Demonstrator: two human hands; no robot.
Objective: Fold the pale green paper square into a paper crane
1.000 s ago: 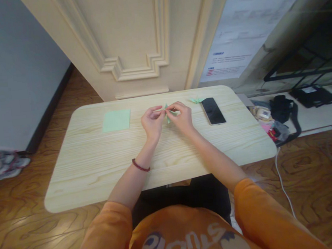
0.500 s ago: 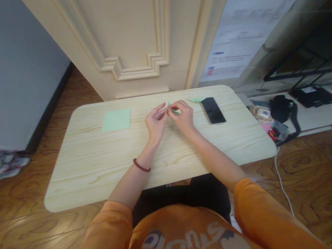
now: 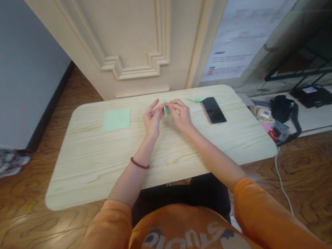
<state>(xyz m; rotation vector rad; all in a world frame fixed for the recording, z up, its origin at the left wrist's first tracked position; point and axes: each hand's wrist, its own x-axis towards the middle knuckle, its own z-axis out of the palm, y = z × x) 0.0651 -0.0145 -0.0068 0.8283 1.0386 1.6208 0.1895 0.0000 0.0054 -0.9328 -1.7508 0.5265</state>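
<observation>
Between my hands, just above the table's far half, is a small folded piece of green paper. My left hand pinches its left edge with thumb and a finger, while other fingers point up and away. My right hand grips the paper from the right with thumb and fingertips. To the right lies a folded green paper crane, its tip close to a dark-screened phone. On the left, a square stack of pale green paper lies flat.
The light wooden table has rounded corners and stands against a cream panelled door. At the right, a low shelf carries a black bag and small items. A white cable hangs down beside the table.
My hands have drawn slightly apart, the left one shifting a little left. The folded paper has turned, so more of its face shows between my fingers.
</observation>
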